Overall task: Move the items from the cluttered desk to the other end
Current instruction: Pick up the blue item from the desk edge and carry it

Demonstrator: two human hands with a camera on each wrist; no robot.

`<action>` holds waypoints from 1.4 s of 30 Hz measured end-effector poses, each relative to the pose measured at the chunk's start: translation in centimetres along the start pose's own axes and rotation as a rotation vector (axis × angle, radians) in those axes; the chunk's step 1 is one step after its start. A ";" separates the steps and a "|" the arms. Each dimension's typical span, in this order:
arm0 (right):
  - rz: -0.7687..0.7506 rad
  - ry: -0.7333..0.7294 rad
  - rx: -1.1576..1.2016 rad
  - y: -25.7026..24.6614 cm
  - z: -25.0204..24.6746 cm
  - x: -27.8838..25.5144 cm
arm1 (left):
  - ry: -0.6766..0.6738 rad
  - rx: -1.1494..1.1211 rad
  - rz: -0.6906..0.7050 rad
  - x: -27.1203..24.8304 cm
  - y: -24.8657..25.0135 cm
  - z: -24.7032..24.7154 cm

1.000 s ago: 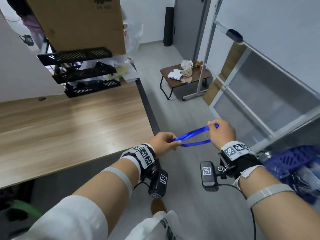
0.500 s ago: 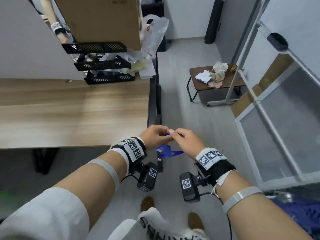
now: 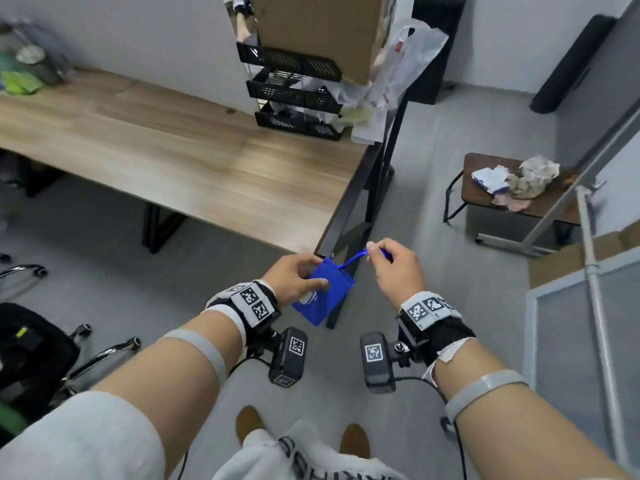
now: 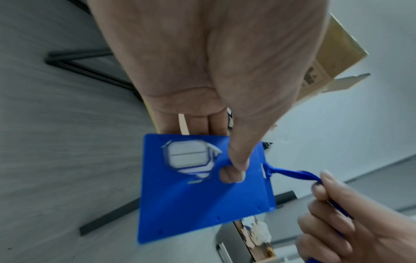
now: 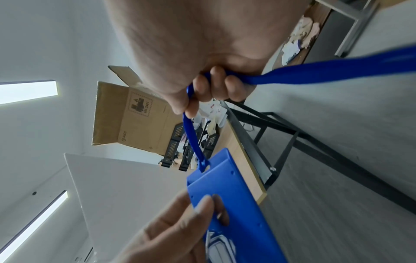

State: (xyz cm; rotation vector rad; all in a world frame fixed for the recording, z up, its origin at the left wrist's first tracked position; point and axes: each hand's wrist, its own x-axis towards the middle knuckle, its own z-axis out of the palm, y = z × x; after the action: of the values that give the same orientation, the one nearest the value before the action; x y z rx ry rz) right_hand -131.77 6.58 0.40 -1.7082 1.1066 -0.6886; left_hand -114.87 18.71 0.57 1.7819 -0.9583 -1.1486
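A flat blue badge holder [image 3: 325,294] with a white printed logo hangs in the air just off the near right corner of the wooden desk [image 3: 166,157]. My left hand [image 3: 298,277] pinches it, thumb on its front face [image 4: 202,199] and fingers behind. Its blue lanyard strap [image 3: 353,261] runs from the holder's top edge to my right hand [image 3: 391,268], which grips the strap [image 5: 315,74] in curled fingers. The holder [image 5: 236,204] shows edge-on in the right wrist view.
A black stacked paper tray [image 3: 298,95] with papers stands at the desk's far right end under a cardboard box [image 3: 318,29]. Bottles and green packets [image 3: 24,71] sit far left. A low side table [image 3: 519,195] with crumpled rubbish stands right; an office chair [image 3: 34,351] sits left.
My view has swung left along the desk. The hands, close together half a second ago, have parted: the left now holds the badge holder flat and the right draws the strap to the right.
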 end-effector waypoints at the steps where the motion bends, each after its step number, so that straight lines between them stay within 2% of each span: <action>1: 0.000 -0.020 -0.006 0.0 0.3 -0.1 | 0.015 0.014 -0.022 -0.5 -0.3 -0.3; 6: 0.010 -0.061 -0.002 -0.1 2.9 -0.5 | 0.148 0.045 -0.139 -2.3 -2.7 -1.8; 13: 0.034 -0.183 -0.078 -1.4 9.6 -1.4 | 0.301 -0.302 -0.197 -6.8 -5.8 -6.2; 18: -0.006 -0.332 -0.151 -4.2 16.9 -1.8 | 0.335 -0.526 -0.165 -10.3 -7.6 -12.3; 22: -0.033 -0.485 -0.171 -7.4 24.2 -2.9 | 0.377 -0.600 -0.127 -12.8 -9.9 -17.9; 29: -0.078 -0.749 -0.160 -12.6 37.6 -5.0 | 0.545 -0.707 -0.166 -16.5 -14.3 -28.6; 35: -0.149 -0.871 -0.174 -17.3 46.6 -5.4 | 0.681 -0.782 -0.166 -18.2 -16.8 -37.2; 42: -0.097 -0.979 -0.181 -21.6 53.4 -3.9 | 0.687 -0.875 -0.153 -17.3 -19.0 -43.8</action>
State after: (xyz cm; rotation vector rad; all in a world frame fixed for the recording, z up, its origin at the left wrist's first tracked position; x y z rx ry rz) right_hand -81.52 34.94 -0.25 -1.9071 0.3908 0.2316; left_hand -75.82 51.09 1.35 1.3405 0.1071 -0.7529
